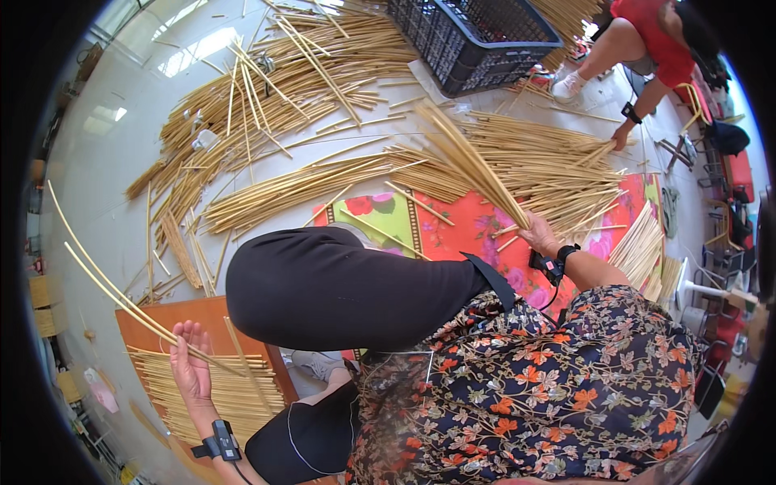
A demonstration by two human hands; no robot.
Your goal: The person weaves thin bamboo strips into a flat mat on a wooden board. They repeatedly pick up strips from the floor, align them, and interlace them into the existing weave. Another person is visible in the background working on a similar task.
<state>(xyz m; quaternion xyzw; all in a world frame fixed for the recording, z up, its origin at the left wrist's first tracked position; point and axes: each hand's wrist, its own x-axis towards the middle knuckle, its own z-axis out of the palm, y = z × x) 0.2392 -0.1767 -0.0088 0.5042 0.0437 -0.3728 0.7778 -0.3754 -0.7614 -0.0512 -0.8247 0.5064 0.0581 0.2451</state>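
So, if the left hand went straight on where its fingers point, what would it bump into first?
Probably the flat brown strip lying just beyond the orange board. The left hand looks raised, though, so it might pass over; depth is unclear.

dark latticed plastic crate: top centre | co-worker in red: upper right, bending | red-green floral sheet: on pale floor
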